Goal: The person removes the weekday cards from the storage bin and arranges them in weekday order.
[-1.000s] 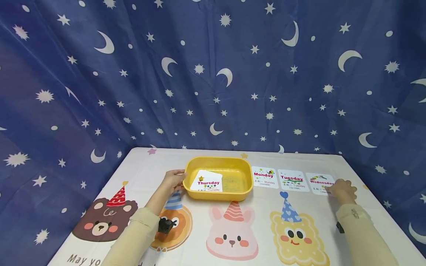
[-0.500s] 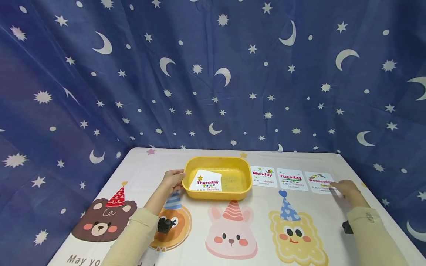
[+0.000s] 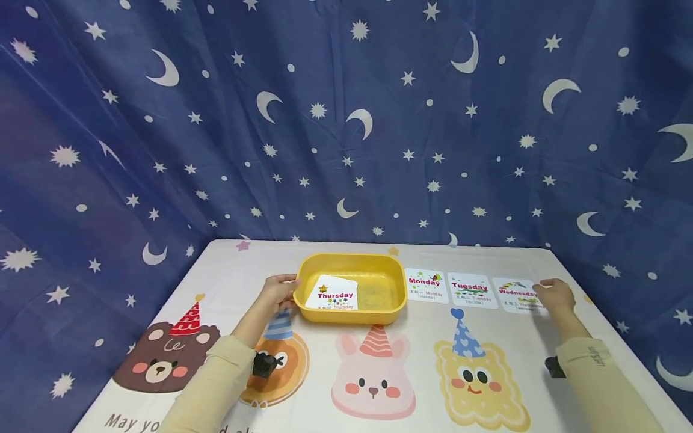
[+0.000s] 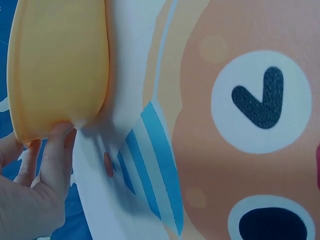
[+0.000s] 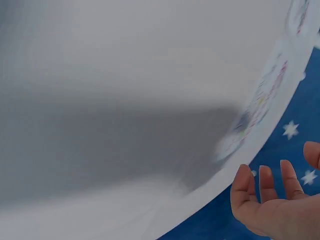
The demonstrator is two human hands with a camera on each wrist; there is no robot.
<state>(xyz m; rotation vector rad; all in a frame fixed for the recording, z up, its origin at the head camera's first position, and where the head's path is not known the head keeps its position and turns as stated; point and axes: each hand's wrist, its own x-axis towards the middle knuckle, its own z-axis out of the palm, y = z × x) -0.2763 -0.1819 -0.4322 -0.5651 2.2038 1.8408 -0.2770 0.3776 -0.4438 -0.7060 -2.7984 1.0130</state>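
My left hand [image 3: 278, 291] holds the left end of a yellow plastic tray [image 3: 379, 316], its fingers against the end wall near the rim in the left wrist view. Inside the tray, on its left side, lies a white card reading Thursday [image 3: 335, 294]. To the tray's right, three cards form a row: Monday [image 3: 426, 286], Tuesday [image 3: 472, 291] and Wednesday [image 3: 511, 296]. My right hand [image 3: 556, 296] overlaps the right edge of the Wednesday card in the head view. Loosely bent and spread, its fingers [image 5: 267, 182] hold nothing in the right wrist view.
A white tablecloth [image 3: 319, 361] printed with cartoon animals covers the table. Behind it hangs a blue curtain [image 3: 325, 210] with moons and stars, close to the table's back edge.
My right hand has lifted from the right edge of the Wednesday card, swung out to the right, then come back a little. The left hand stays on the tray.
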